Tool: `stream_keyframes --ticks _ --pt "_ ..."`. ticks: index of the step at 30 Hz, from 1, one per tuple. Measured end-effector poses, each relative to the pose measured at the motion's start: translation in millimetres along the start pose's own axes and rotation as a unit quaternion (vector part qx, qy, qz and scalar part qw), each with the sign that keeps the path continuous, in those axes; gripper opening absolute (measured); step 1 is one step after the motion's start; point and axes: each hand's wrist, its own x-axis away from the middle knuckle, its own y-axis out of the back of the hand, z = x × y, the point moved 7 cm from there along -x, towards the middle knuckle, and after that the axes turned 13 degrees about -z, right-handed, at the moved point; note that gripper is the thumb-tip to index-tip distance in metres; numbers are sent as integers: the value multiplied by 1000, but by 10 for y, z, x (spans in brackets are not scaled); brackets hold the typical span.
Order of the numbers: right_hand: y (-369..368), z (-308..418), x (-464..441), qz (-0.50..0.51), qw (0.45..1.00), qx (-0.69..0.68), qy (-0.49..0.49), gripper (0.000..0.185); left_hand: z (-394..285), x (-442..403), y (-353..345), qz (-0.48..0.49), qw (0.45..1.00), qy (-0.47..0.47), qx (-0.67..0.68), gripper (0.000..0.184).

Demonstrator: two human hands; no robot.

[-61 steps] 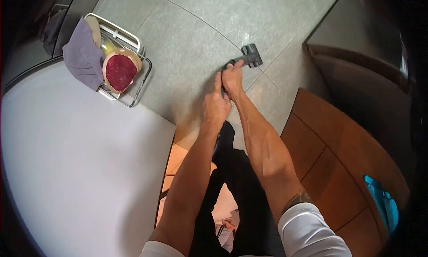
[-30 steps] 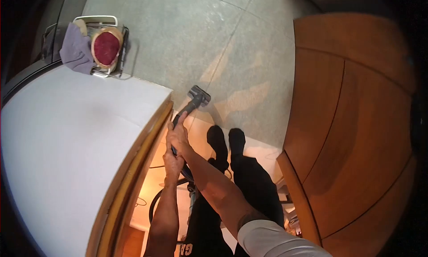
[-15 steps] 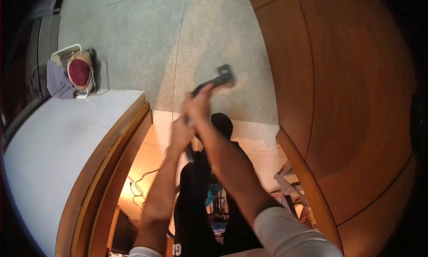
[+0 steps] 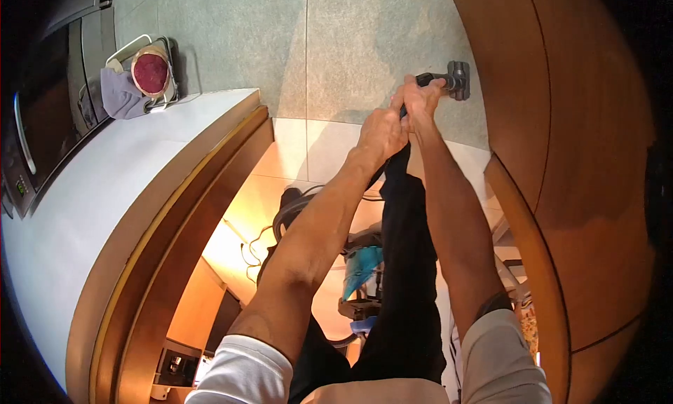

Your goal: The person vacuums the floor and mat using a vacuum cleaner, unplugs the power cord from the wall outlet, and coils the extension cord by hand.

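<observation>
Right hand: it is closed around the black curved tube, close to the nozzle; some fingers lie along the tube.
Left hand: it is also closed on this tube, further back, just beside the right hand; its hidden fingers I cannot tell.
Nozzle: the short, dark grey plastic nozzle is at the far end of the tube. It appears to lie on the grey tiled floor, near the brown wooden panel.
Machine: a machine with a blue see-through container is low down, between the legs in black trousers.
Doorway: pale tiles meet the grey floor in front of the person.
Left side: a long white surface has a brown wooden edge. Beyond it are a purple-grey cloth and a dark red round piece with beige rim, on a white-framed rack.
Progress: the nozzle is in position and both hands guide it, I judge. How much floor is done, and how much is left, I cannot tell.
</observation>
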Motion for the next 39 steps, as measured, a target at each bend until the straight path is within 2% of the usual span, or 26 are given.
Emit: stream_keyframes --ticks 1,3,5,7,8,10,12,13,15,16,17,19,20,22,23,24,25,27,31,32,33,34,35,38,39 --pt "-38 52 166 29 1000 6 3 68 67 79 33 -18 1000 -11 0 54" --pt "-324 -110 478 -33 993 64 90 85 402 319 199 -18 999 8 -31 54" --pt "-645 -223 1012 -193 950 132 209 92 822 630 494 -7 996 54 -66 54" --pt "-784 -203 1600 -115 980 109 117 95 1305 1011 789 -14 995 66 -77 56" --pt "-945 -216 1972 93 994 11 -55 96 1557 1184 940 -33 995 55 -80 58" --pt "-1380 -429 2500 111 993 -18 -18 97 1811 1539 1304 -70 992 78 -74 54" --pt "-1631 -529 3016 158 987 1 -22 91 2048 1887 1597 -115 988 92 -55 54" --pt "-1814 -610 3270 221 972 -32 -74 91 2247 2044 1692 -115 980 125 -102 56" --pt "-1872 -698 3643 287 945 -80 -135 91 2600 2315 1745 -118 987 106 -6 62" --pt "-1852 -707 3761 296 942 -94 -129 92 2771 2413 1728 -121 988 85 45 66" --pt "-1834 -738 3745 255 958 -72 -111 93 2832 2449 1709 -62 987 107 100 71" --pt "-1814 -828 3707 182 977 -73 -78 96 2458 2399 1733 -48 985 66 149 80" --pt "-1746 -834 3681 155 981 -98 -55 97 2471 2418 1715 -29 988 55 138 77" --pt "-1505 -902 3497 139 979 -120 -83 99 1817 2369 1546 -15 995 13 101 78" --pt "-1298 -989 3299 106 981 -122 -104 99 1938 2338 1344 24 997 20 70 78" --pt "-1104 -1094 3045 73 982 -125 -122 99 1872 2243 1120 59 997 24 40 77" --pt "-932 -1173 2839 34 986 -123 -104 99 1746 2197 911 18 997 -38 72 73" --pt "-384 -1354 2443 -28 983 -132 -120 98 1248 2132 441 53 994 -86 37 71" --pt "663 -2082 1527 -103 968 -122 -195 97 702 1999 -825 142 977 -156 -24 61" --pt "914 -2283 1309 -132 962 -133 -198 96 564 1962 -1177 146 961 -237 -6 61" --pt "1165 -2503 1093 -206 955 -125 -173 94 590 1906 -1561 172 959 -206 -94 56" --pt "1412 -2689 939 -216 951 -127 -181 93 370 1956 -1841 160 948 -255 -103 53" --pt "1488 -2892 862 -169 932 -246 -204 94 225 2033 -2009 186 944 -238 -135 55" --pt "1338 -2982 1042 -177 941 -213 -194 93 323 2203 -1875 180 945 -256 -98 55" --pt "1168 -2897 1281 -187 937 -206 -211 93 608 2195 -1660 196 938 -254 -133 56"
